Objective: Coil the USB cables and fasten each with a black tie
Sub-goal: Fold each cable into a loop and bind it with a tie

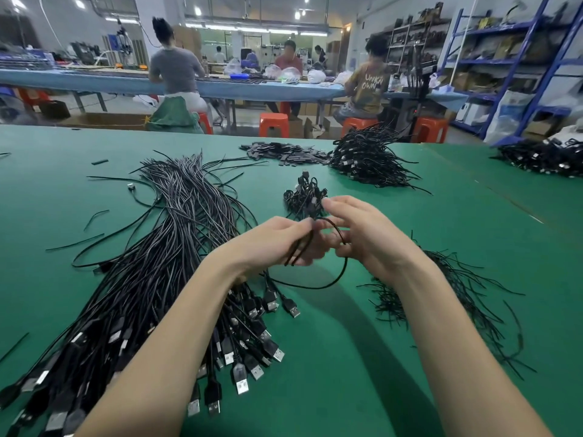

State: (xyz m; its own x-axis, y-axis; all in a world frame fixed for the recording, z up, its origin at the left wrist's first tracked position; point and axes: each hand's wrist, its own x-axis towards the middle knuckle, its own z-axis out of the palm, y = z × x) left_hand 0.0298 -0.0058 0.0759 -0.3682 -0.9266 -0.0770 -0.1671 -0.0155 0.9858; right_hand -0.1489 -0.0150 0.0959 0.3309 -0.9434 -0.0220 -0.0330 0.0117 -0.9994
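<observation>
Thin black USB cable (318, 283) loops between both hands: left hand (277, 244) pinches its folded strands, right hand (362, 234) curls round the loop. Beyond them sits a small finished pile (304, 197); the big loose heap (164, 263) by the left hand waits.

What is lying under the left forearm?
The big bundle of uncoiled USB cables lies under the left forearm; plugs show beside it. The cables directly beneath are covered.
</observation>
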